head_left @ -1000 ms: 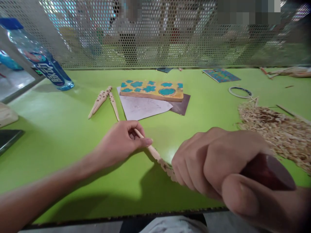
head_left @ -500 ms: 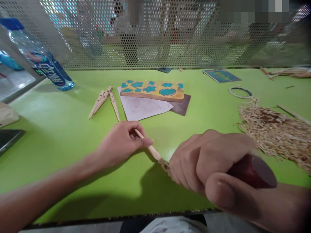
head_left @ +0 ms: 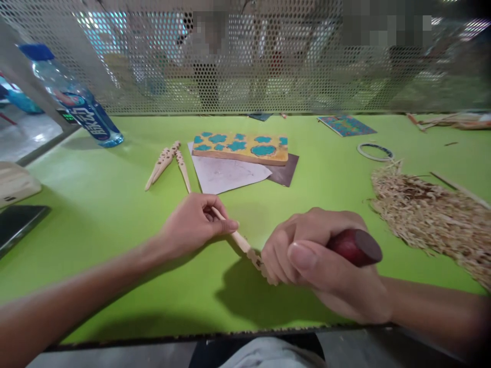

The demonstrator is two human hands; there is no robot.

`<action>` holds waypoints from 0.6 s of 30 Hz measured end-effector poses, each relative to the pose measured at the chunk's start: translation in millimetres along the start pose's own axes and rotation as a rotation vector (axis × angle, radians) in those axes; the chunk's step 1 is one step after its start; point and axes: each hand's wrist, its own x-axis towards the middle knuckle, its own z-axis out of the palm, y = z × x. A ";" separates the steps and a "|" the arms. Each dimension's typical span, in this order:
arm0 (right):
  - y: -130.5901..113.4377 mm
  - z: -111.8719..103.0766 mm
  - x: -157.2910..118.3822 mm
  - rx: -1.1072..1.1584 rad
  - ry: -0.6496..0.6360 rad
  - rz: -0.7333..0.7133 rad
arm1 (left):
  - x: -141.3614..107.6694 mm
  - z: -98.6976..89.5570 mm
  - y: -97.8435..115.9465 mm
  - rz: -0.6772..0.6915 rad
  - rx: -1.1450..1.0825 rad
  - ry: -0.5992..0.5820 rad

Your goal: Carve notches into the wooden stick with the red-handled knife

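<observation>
Green covered the bench point(head_left: 326, 179), its near edge chipped and dark. Toward the right side, well back from that edge, lay a heap of pale shavings point(head_left: 425, 214), apparently wood; its bulk suggested that considerable cutting was done.

The right hand point(head_left: 307, 260) was just inside the near edge, its fingers wrapped round a dark red handle point(head_left: 351, 245). Any working end was hidden.

The left hand point(head_left: 195, 220), farther from the near edge, had its fingers pinching a carved stick against the thumb.

Left of centre, nearer the far edge, lay other carved pieces point(head_left: 163, 162), tapered and pierced; these were judged well advanced, though final finish could not be verified.

The carved stick point(head_left: 241, 240) slanted from the left hand's pinch toward the near edge, passing close by the right hand; contact there could not be confirmed. Its plain shaft appeared shaped. Notches and holes were present at the lower end, so its cutting was judged partly complete at least. The remainder was undetermined, that end being partly covered.
</observation>
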 end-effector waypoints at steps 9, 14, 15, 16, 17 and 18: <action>5.2 0.7 1.6 -0.029 0.014 -0.023 | -2.9 0.6 1.2 0.010 -0.063 0.017; 5.5 0.5 1.8 -0.071 -0.019 -0.047 | -1.0 1.3 2.0 0.014 -0.067 0.025; 5.9 0.4 1.4 -0.074 -0.006 -0.058 | -0.4 1.6 1.3 0.012 -0.059 0.026; 6.4 0.4 1.0 -0.071 0.007 -0.058 | 0.0 1.8 0.6 0.006 -0.054 0.024; 6.8 0.5 0.4 -0.068 0.019 -0.058 | 0.3 2.0 0.0 -0.001 -0.054 0.025; 7.0 1.0 -0.2 -0.067 0.020 -0.059 | 0.4 2.0 -0.5 -0.008 -0.056 0.028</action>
